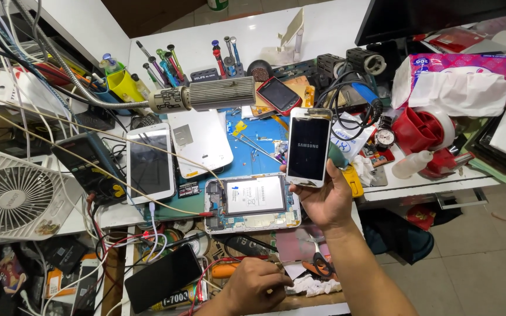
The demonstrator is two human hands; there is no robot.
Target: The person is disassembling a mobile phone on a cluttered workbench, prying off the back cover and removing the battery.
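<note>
Both hands busy — right (323, 202) gripping white phone (308, 147), left (256, 285) at bench edge.

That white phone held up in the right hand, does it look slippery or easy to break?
Probably both. The white phone is thin with a glossy glass front, so it likely slides easily; the right hand grips only its lower end. It looks stiff, not floppy. The glass would probably crack if it fell on the cluttered bench.
</note>
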